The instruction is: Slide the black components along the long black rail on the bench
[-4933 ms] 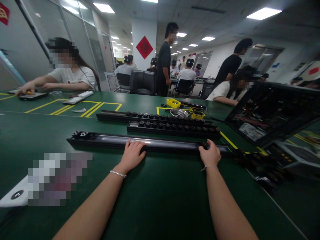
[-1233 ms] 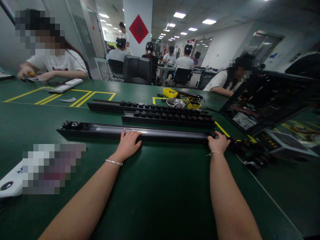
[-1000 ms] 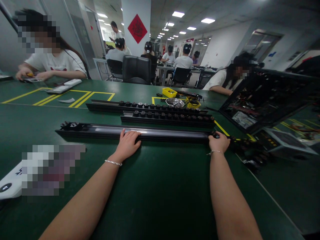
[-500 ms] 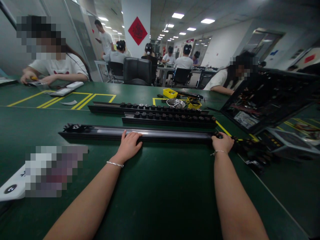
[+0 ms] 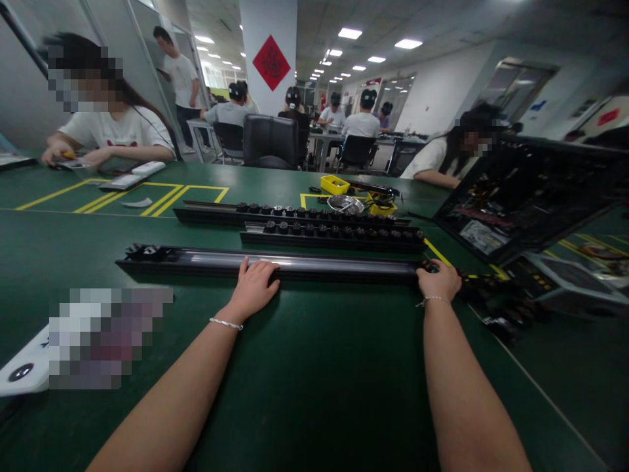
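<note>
Touching one rail [image 5: 319, 264], two hands [image 5: 255, 285]

One left hand [image 5: 256, 286] and one right hand [image 5: 439, 282]; two bracelets [image 5: 226, 323]; three rails [image 5: 339, 264]; two knobs [image 5: 151, 250] at the front rail's left end; more knobs on the two rear rails, too small to count surely; two yellow bins [image 5: 334, 189]; one dish [image 5: 338, 206]; one pillar [image 5: 269, 16] bearing one red diamond [image 5: 271, 63]; one armchair [image 5: 270, 143]; one open case [image 5: 531, 196].

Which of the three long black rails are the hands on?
The front rail: left hand resting on it, right hand at its right end. It shows a long shiny stretch, while the middle rail and far rail carry rows of black knobs.
</note>
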`<action>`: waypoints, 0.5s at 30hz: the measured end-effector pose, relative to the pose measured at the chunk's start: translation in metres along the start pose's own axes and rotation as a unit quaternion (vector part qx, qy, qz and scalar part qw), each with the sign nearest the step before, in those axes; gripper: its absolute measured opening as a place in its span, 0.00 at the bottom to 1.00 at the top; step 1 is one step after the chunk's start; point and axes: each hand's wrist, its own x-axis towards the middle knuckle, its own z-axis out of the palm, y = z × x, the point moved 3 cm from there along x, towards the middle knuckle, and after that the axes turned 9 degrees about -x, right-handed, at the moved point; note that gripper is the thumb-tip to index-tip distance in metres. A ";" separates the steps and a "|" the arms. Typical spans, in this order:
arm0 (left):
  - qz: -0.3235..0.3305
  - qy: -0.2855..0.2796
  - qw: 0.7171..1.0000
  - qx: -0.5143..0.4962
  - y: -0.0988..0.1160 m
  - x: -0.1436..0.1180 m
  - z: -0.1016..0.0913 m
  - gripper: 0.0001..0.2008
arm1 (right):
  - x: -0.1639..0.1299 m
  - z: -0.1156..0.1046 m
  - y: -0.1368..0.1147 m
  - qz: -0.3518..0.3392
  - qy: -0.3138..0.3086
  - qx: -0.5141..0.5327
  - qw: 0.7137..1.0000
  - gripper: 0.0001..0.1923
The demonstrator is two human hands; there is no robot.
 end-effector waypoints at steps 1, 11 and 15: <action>0.000 0.000 1.000 -0.001 0.000 0.000 0.000 0.16 | 0.000 -0.001 0.000 0.010 0.008 -0.006 1.000 0.22; 0.000 -0.002 1.000 -0.005 0.002 0.000 -0.003 0.16 | 0.001 -0.004 -0.001 0.036 0.026 -0.012 0.999 0.23; 0.002 -0.002 1.000 -0.003 0.002 0.000 -0.002 0.16 | 0.005 -0.004 0.002 0.048 0.023 -0.014 0.998 0.21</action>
